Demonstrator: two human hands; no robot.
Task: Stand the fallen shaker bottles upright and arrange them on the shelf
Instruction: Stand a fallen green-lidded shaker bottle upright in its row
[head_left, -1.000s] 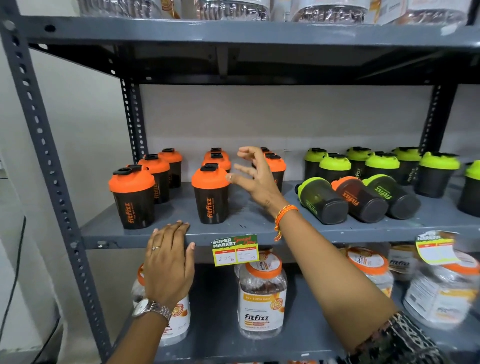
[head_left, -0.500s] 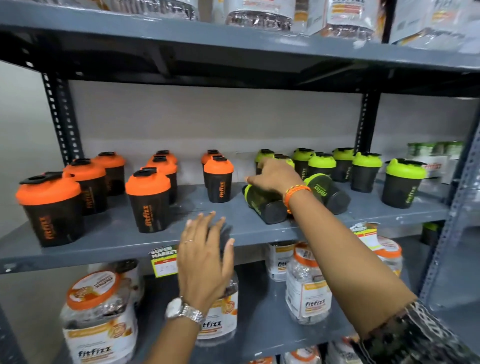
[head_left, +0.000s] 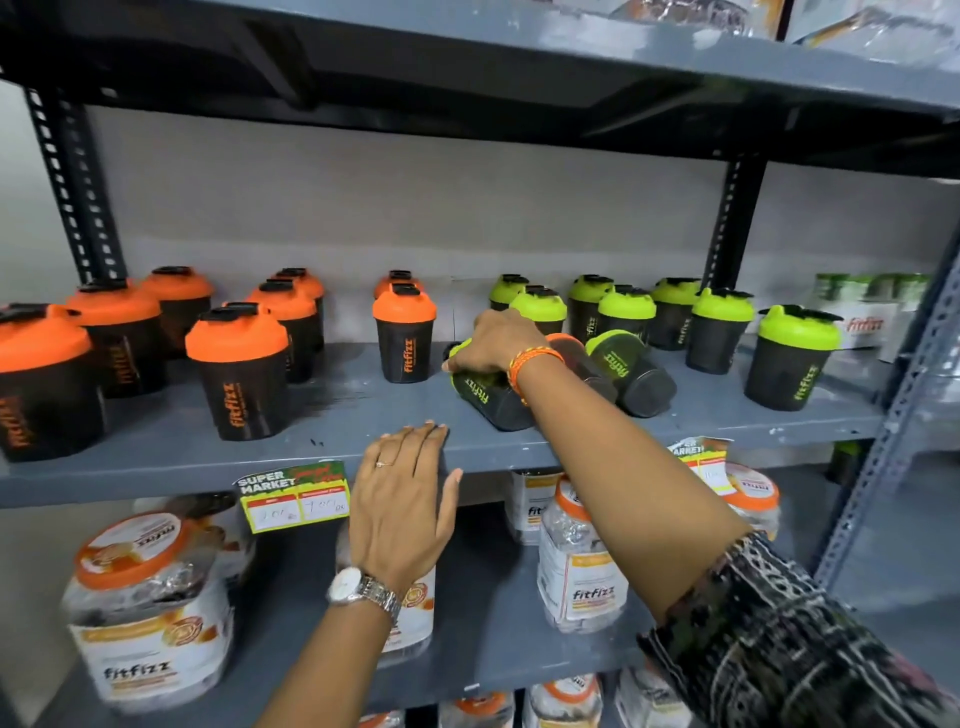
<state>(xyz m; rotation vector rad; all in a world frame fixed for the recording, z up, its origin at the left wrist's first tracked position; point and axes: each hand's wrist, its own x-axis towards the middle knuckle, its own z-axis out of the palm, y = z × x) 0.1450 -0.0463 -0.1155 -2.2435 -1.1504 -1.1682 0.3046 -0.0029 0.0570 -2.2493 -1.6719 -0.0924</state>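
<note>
Grey steel makes up the shelf (head_left: 332, 415), and the person's right hand (head_left: 493, 340) is stretched onto it, fingers curled down over the lid end of a fallen green-lidded shaker (head_left: 488, 392) that lies on its side with its dark base pointing toward the shelf's front edge; the grip looks closed around that bottle, an orange thread band sitting at the wrist just behind it; immediately beyond the wrist, on the far side from the thumb, lies a fallen orange-lidded shaker (head_left: 582, 358), mostly hidden by the arm, and touching or nearly touching that one lies a second fallen green-lidded shaker (head_left: 631, 371), tipped the same way; behind and beyond these stand the upright green-lidded shakers (head_left: 719, 327) in rows toward the back wall, the nearest of them just behind the knuckles; to the other side of the right hand, a short way off, stands a lone upright orange-lidded shaker (head_left: 405, 335) with another directly behind it, and further that way the larger group of orange-lidded shakers (head_left: 236, 369); the left hand (head_left: 402, 499) rests flat and empty, fingers together and fingertips laid on the shelf's front lip, below and nearer than the right hand; beside its little finger hangs a yellow price tag (head_left: 293, 496); under it, on the lower shelf, stand clear jars (head_left: 148, 608) with orange lids.
</note>
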